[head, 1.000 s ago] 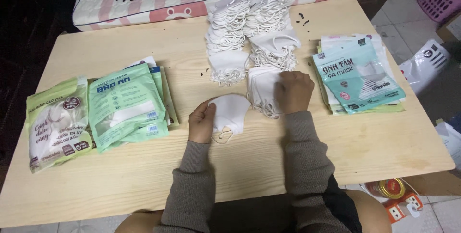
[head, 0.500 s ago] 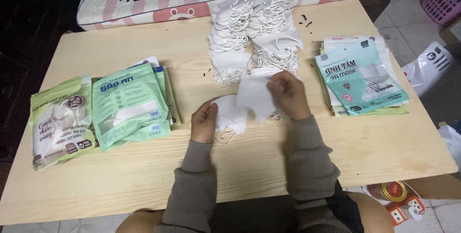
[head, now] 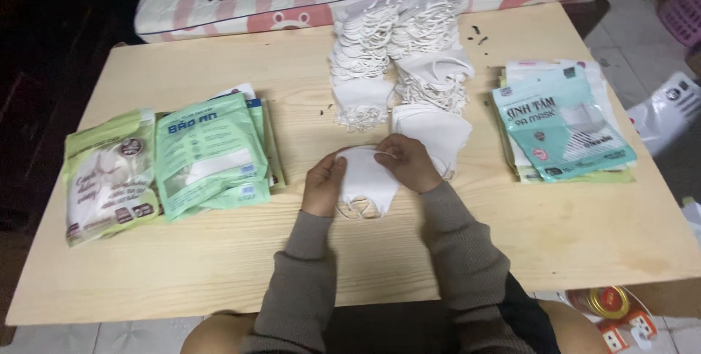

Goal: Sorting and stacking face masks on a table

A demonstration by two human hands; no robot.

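Note:
A small stack of white face masks (head: 367,179) lies on the wooden table (head: 219,266) in front of me. My left hand (head: 323,182) pinches its left edge and my right hand (head: 409,163) presses on its upper right edge. Both hands grip the masks. Just behind them, several piles of loose white masks (head: 398,62) stretch toward the table's far edge, ear loops hanging out.
Green mask packets (head: 208,153) and a pale green packet (head: 108,175) lie at the left. A stack of teal packets (head: 558,124) sits at the right. A pink striped mattress (head: 292,4) lies beyond the table. A white plastic bag (head: 668,117) is on the floor to the right.
My right hand lifted a white mask off the pile at the right and brought it left onto the mask under my left hand. Both hands now hold the stack together.

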